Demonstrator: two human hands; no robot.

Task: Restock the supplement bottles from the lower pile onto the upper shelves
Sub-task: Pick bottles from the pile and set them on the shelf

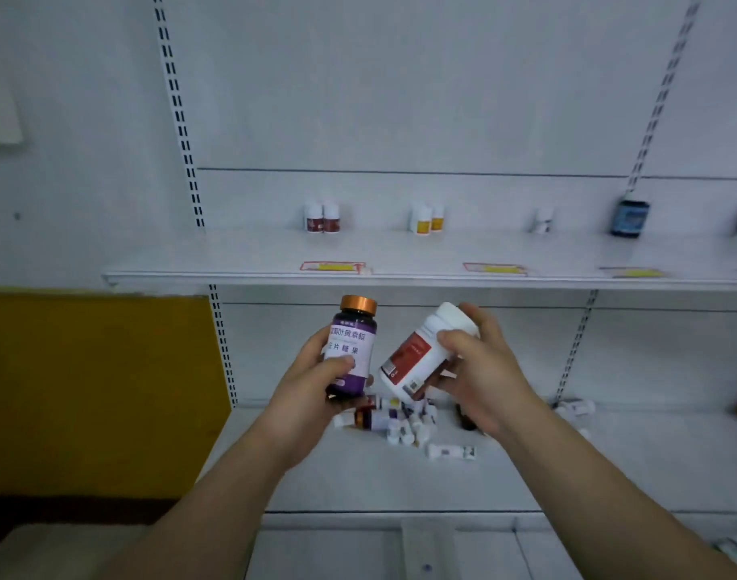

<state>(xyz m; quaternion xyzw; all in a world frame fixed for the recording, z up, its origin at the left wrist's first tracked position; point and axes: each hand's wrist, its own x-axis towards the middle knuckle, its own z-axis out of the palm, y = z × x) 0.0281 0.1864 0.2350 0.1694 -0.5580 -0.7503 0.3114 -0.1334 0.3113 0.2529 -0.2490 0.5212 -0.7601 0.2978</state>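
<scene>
Left hand (316,383) wrapped round dark bottle (352,349): copper cap, purple-and-white label, held upright, thumb across label front, fingers behind. Right hand (479,378) gripping white bottle (421,353): red label, white cap, tilted with cap up toward right and base down toward left, fingers over upper body near cap, thumb underneath. Two bottles just beside each other, base of white one near lower side of dark one; contact between them unclear.

Below and behind both hands, on lower shelf (567,466): loose pile of bottles (400,420), mostly small white ones lying on their sides, one dark copper-capped among them. Single white bottle (450,451) lying flat just in front of pile, under right wrist. Another small cluster (575,408) further right of right hand, at shelf back.

Above hands, upper shelf (233,261): pair of white red-label bottles (322,218) upright, above left hand. White yellow-label bottles (427,218) upright, above right hand. Further right, small white bottle (543,221), blurred. Beyond that, dark blue-label bottle (630,217) upright. All standing near shelf back. Price tags (333,267) along front edge.

Yellow panel (99,391) left of left forearm.
</scene>
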